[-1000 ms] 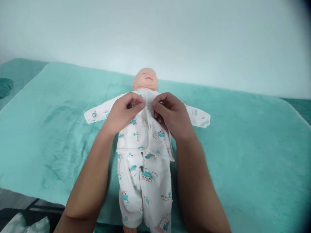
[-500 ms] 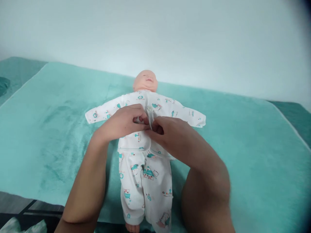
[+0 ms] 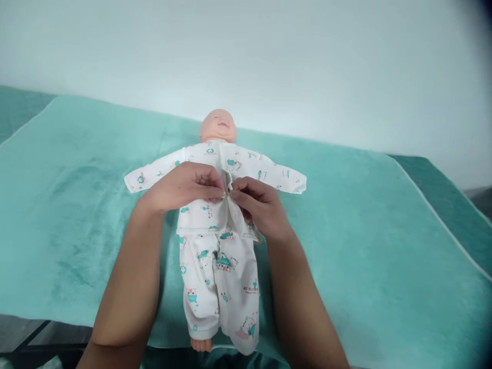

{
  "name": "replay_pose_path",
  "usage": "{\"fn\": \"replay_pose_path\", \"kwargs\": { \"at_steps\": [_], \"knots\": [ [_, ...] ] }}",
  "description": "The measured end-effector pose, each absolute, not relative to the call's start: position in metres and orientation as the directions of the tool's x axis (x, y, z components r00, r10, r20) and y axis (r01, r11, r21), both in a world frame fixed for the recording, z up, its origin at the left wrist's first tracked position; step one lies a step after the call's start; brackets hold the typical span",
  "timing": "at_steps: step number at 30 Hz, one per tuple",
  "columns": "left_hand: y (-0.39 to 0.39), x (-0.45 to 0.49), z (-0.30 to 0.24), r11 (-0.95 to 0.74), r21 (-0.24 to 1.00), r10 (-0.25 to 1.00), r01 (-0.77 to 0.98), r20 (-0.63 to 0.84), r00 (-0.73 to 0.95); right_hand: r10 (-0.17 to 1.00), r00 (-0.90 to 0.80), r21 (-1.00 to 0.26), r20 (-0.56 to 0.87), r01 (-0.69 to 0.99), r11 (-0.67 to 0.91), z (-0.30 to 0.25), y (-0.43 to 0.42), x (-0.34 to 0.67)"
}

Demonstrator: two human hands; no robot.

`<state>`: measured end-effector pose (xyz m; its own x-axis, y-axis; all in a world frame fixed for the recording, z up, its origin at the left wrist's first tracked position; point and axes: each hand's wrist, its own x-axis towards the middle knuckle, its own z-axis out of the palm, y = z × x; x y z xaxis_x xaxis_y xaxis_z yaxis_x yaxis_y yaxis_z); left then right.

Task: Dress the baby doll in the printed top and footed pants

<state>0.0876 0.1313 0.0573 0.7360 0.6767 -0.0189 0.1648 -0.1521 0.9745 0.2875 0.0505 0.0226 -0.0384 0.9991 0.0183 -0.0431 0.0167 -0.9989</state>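
A baby doll lies on its back, dressed in a white printed jacket and matching trousers. My left hand pinches one front edge of the jacket at the chest. Close beside it, my right hand pinches the other front edge, which is lifted a little. The fingertips of both hands nearly meet at the jacket's middle opening. A small dark spot shows between them, too small to name. Both sleeves are stretched out sideways, and one bare foot sticks out of a trouser leg.
Under the doll a light green plush cloth covers the table. Darker green fabric shows at its right and left ends. A pale wall rises behind. Below the cloth's front left edge is a dark floor area.
My right hand has turned so its wrist comes from lower down, and it raises the jacket's edge more. My left hand stays at the opening. The view has shifted slightly.
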Motion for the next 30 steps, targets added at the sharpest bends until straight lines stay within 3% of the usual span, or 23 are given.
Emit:
{"fn": "replay_pose_path", "kwargs": {
  "at_steps": [12, 30],
  "knots": [
    [0.1352, 0.0911, 0.0535, -0.085, 0.987, 0.691, 0.139, -0.042, 0.722, 0.976, -0.212, -0.998, 0.052, 0.023, 0.058, 0.0284, 0.0497, 0.2938],
    [0.1348, 0.0921, 0.0552, -0.128, 0.968, 0.681, 0.215, -0.072, 0.729, 0.994, -0.110, -0.988, -0.022, 0.152, -0.005, 0.0319, 0.0490, 0.2875]
  ]
}}
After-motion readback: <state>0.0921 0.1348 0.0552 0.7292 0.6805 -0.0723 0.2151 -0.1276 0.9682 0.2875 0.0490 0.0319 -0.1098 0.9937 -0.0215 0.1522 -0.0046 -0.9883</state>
